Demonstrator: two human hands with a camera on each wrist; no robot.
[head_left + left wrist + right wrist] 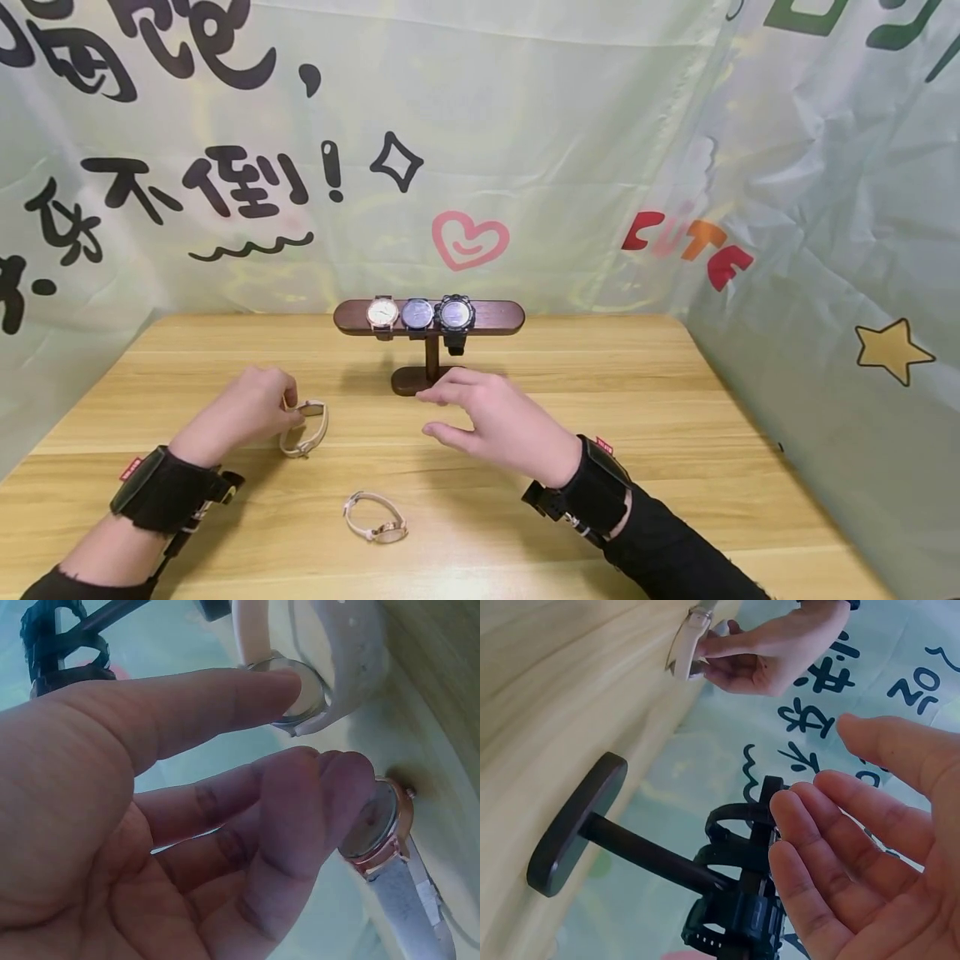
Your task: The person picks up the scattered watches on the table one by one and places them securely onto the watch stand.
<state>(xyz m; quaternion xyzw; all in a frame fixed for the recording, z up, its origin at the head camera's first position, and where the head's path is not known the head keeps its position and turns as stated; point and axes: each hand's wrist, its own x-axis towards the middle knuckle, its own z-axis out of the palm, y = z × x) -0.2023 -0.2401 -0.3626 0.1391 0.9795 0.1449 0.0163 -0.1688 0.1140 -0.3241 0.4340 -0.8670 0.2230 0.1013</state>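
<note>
My left hand [240, 408] is at a white-strapped wristwatch [321, 429] on the left of the table, its thumb on the watch case [306, 697] and its fingers curled. The thumb hides part of the case. In the left wrist view a rose-gold watch [375, 829] with a pale strap lies by the curled fingertips; the head view does not show it clearly. My right hand [495, 417] hovers in front of the watch stand [495, 315] with fingers spread loosely and nothing held. Another light-strapped wristwatch [390, 533] lies on its side nearer me.
Several watches sit on the stand: a rose-gold one [382, 312], a dark blue one [417, 314] and a chunky black one [456, 312]. The stand's oval base [408, 382] rests on the wooden table [600, 375]. Printed cloth walls [562, 150] rise behind and at the sides.
</note>
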